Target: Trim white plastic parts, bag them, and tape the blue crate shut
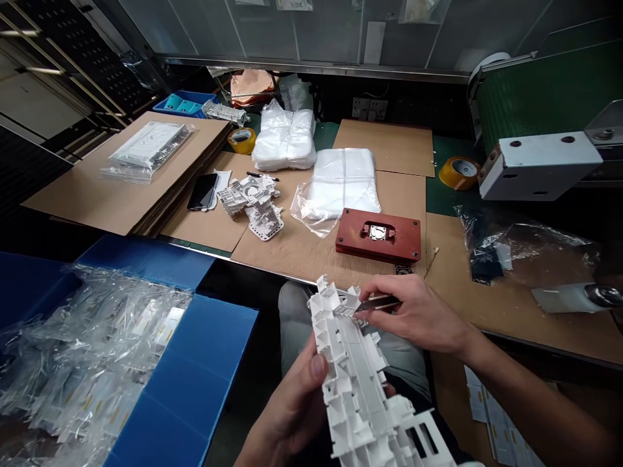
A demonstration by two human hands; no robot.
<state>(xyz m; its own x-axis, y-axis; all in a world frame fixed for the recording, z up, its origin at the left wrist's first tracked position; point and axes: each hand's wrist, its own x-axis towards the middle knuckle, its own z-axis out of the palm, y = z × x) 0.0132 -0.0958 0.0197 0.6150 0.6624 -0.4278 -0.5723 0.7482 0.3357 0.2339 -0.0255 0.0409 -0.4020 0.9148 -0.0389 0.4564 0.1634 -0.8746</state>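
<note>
My left hand (299, 395) is closed round the side of a long white moulded plastic part (357, 383), thumb on its left edge. Many thin ribs and pockets cover this part, which slants over my lap and runs out of the bottom of the view. Near its upper end my right hand (413, 314) grips a slim dark hand tool (381, 303), whose tip meets the ribs there; its exact kind is hard to make out. Just beyond, on the cardboard-covered bench, lies a red block fixture (378, 250) with a small metal piece (378, 232) in its recess.
More white plastic parts (256, 201) lie beside a phone (202, 192). Stacks of clear bags (345, 181) and tape rolls (459, 172) are behind. At left, a blue box (195, 370) holds bagged parts. A conveyor (549, 97) and a bottle (577, 298) stand at right.
</note>
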